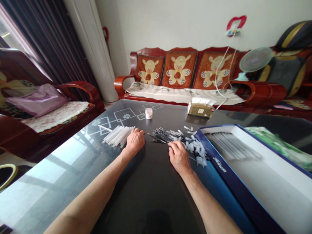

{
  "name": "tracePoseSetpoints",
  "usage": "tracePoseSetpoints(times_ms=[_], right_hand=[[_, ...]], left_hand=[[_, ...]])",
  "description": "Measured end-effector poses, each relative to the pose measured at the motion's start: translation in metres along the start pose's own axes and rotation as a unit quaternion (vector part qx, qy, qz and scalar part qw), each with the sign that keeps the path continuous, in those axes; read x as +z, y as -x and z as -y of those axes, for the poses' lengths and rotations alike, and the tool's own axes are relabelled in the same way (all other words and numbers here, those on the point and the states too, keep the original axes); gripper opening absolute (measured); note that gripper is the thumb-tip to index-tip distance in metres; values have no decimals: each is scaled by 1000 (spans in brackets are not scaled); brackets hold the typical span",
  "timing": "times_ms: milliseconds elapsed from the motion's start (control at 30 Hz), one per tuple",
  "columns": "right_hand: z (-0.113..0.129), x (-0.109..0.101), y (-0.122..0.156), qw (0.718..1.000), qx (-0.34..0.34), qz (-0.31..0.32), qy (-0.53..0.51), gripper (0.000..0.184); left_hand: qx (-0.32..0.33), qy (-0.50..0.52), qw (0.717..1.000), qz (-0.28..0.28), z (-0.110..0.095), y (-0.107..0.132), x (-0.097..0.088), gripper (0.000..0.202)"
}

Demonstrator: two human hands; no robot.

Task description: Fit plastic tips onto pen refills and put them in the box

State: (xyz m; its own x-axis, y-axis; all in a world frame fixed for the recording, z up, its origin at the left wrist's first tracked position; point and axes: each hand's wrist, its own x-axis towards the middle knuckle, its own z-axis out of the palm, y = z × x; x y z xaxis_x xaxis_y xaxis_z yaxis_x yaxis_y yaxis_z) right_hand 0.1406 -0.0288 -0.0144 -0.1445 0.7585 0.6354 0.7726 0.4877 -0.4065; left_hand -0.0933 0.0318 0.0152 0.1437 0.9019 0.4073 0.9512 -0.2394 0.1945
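Observation:
My left hand [136, 140] rests at the right end of a pile of white pen barrels [117, 136]. Its fingers are curled and turned away, so whatever they hold is hidden. With bent, closed fingers, my right hand [179, 156] is at the near edge of a heap of dark pen refills [162, 134], pinching the end of one. Many refills point left, and clear-white caps or end pieces [196, 146] cover their right ends. Between and beyond both hands stands a small round white container [149, 113].
A blue-edged box [216, 162] at the right holds a row of clear pens [231, 144]. Green-and-white packaging [275, 143] lies behind it. A tissue box [200, 109] sits at the table's far side. Beyond are a red wooden sofa [123, 85] and a fan [255, 60].

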Motion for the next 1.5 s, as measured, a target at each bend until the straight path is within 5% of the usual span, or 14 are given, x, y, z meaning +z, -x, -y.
tracePoseSetpoints(times_ms=[133, 300, 633, 800, 1133, 1233, 1400, 1500], right_hand=[[-1, 2, 1, 1000, 6, 4, 12, 25], [1, 2, 2, 997, 12, 9, 77, 23], [-4, 17, -26, 983, 0, 29, 180, 11], [-9, 22, -25, 987, -12, 28, 160, 11], [-12, 20, -29, 993, 16, -22, 111, 12], [-16, 22, -30, 996, 12, -69, 63, 13], [-18, 24, -33, 989, 10, -143, -36, 9], [-17, 23, -34, 985, 12, -157, -66, 6]], left_hand=[[98, -4, 989, 106, 13, 2, -6, 41], [183, 4, 976, 122, 22, 1, -8, 42], [206, 89, 973, 55, 20, -2, 2, 31], [202, 112, 970, 77, 16, 1, -2, 40], [232, 160, 952, 118, 19, 0, -1, 20], [239, 185, 949, 93, 22, -2, 1, 15], [101, 176, 979, -17, 28, -5, 15, 14], [88, 158, 982, -51, 29, -8, 25, 21]])
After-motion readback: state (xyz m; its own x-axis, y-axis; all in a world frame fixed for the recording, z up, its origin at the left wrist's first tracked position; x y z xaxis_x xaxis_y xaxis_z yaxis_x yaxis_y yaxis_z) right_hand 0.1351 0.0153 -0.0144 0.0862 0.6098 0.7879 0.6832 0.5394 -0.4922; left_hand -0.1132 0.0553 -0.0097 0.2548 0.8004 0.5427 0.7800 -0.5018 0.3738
